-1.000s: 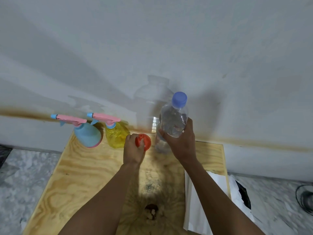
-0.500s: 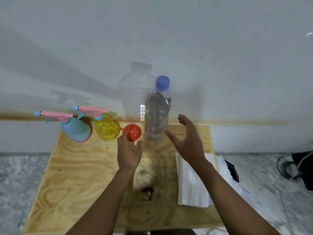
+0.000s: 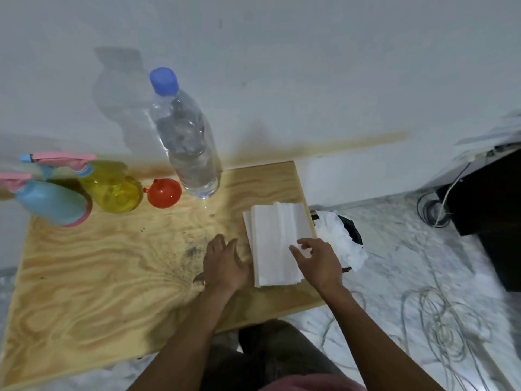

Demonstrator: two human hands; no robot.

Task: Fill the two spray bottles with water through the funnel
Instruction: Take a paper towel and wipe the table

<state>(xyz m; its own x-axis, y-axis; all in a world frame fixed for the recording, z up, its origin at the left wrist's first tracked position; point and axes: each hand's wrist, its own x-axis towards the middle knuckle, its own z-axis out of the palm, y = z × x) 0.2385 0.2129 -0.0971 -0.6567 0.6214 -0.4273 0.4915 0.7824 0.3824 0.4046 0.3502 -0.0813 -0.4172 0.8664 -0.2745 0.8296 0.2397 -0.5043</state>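
Observation:
A clear water bottle (image 3: 188, 142) with a blue cap stands upright at the back of the wooden table (image 3: 98, 272). An orange funnel (image 3: 164, 192) lies to its left. Beside the funnel stands a yellow spray bottle (image 3: 114, 190), and left of that a blue spray bottle (image 3: 52, 203), both with pink trigger heads on. My left hand (image 3: 224, 263) rests flat on the table with fingers apart, holding nothing. My right hand (image 3: 318, 262) hovers over the near right corner of a white paper stack (image 3: 277, 238), fingers apart and empty.
A black bin with crumpled white paper (image 3: 342, 238) sits just off the table's right edge. Loose cables (image 3: 439, 328) lie on the marble floor to the right. A dark unit (image 3: 490, 210) stands at the far right. The wall runs behind the table.
Both hands have drawn back from the funnel and the water bottle toward the near right of the table. The right hand now hovers over the paper stack. The view has swung right.

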